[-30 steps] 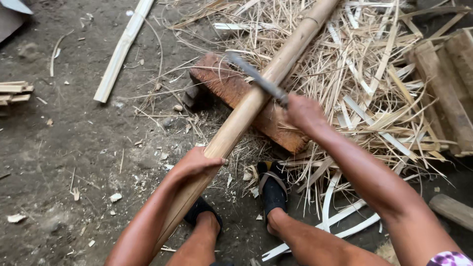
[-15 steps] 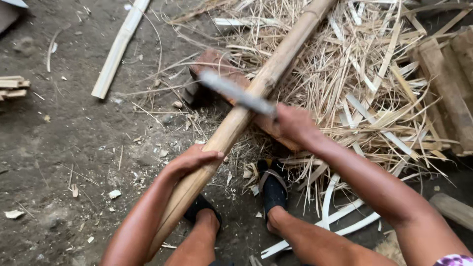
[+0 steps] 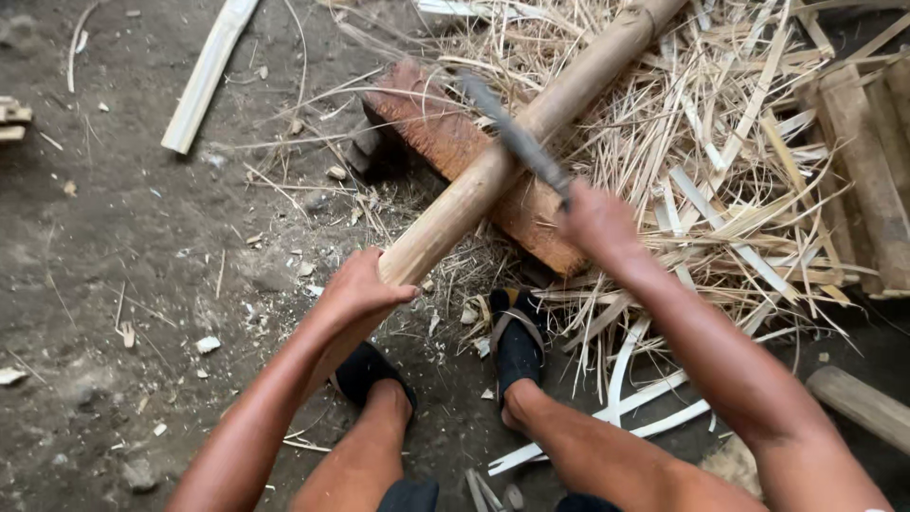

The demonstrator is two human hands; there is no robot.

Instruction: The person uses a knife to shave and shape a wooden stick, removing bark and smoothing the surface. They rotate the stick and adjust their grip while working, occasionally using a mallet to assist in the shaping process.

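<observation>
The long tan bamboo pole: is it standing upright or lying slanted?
Slanted. The long tan bamboo pole leans across the reddish wooden block, its lower end held by the left hand.

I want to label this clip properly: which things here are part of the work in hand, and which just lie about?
In use:
- bamboo pole, steadied by the left hand
- knife, held by the right hand
- wooden block under the pole

Lying about:
- split bamboo piece
- shavings pile
- wooden crate
- loose round stick

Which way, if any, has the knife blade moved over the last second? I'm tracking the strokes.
Yes. The blade lies across the bamboo pole over the reddish wood block, back up from its lower position half a second ago, in the right hand.
</observation>
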